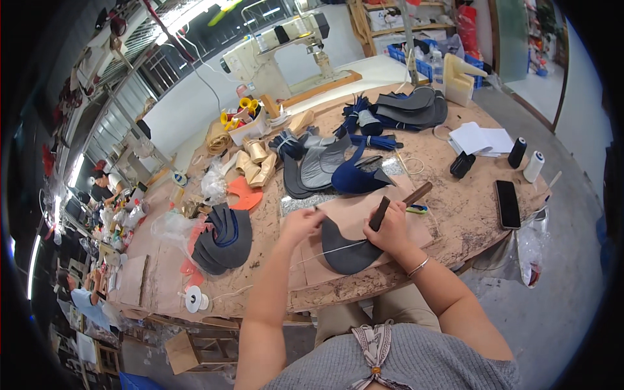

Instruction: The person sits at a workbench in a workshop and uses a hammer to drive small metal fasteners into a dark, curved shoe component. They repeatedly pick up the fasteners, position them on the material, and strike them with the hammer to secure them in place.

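"Grey ribbed knit top [325, 364], worn by the person at work, spreads across the bottom of the frame, its hem cut off. Where are the hands?"

"At center, the right hand [392, 227] is closed around a dark-brown, flat-sided bar [379, 213], at the right side of a dark-grey, curved sheet piece [348, 257] lying on the table. A second brown length [418, 192] juts toward the upper right; fingers hide whether the two join."

"And the other?"

"Just left of center, the left hand [301, 227] has its fingers bunched close by the piece's upper left tip. Whether they pinch anything, I cannot tell."

"That pale line?"

"Thin white thread [331, 249] crosses the piece, its right end lost near the right hand. At lower left, a white flanged spool [196, 299] lies by more thread; the left forearm interrupts the view between."

"Hard to make out?"

"Overlapping grey curved pieces [237, 244], left of center, partly cover one another. Right of center, a small green object [416, 208] is of unclear kind."
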A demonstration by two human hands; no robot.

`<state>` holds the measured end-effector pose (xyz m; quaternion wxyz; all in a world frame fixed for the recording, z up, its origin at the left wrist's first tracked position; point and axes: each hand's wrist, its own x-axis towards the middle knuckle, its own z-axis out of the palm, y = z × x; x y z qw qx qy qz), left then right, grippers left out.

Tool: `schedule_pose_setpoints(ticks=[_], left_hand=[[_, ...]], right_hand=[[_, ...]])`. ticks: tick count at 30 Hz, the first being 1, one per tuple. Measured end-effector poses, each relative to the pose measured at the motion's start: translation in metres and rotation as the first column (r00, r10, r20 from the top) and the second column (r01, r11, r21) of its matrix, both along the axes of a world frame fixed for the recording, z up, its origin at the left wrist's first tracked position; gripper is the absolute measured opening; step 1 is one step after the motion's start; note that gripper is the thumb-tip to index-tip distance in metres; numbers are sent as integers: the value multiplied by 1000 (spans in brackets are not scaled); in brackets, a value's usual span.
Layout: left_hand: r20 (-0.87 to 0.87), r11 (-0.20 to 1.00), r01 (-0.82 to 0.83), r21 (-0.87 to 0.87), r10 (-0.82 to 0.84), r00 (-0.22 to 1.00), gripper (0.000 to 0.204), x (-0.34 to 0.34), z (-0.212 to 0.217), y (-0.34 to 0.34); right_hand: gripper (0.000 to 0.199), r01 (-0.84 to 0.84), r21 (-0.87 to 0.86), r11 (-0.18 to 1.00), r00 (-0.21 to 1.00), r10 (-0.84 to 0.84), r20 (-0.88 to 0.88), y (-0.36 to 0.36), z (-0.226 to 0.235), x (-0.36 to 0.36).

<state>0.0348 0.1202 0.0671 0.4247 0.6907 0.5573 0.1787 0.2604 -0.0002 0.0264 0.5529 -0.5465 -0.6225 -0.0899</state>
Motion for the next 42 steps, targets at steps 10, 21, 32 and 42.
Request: schedule_pose_setpoints(ticks=[10,21,32,42], left_hand=[[-223,434,162,886,93,970,47,-2,-17,-35],[-380,719,583,379,-454,806,19,50,-29,-65],[-342,674,633,380,-533,774,11,49,-25,-59],[-372,398,494,773,-347,861,4,43,-44,-90]], right_hand=[[18,-31,-31,999,999,31,-13,-2,0,1],[19,13,62,998,1000,-15,23,-5,-3,-1],[19,169,91,981,982,-175,71,-7,-4,5],[18,19,106,994,997,-27,71,-9,18,-13]])
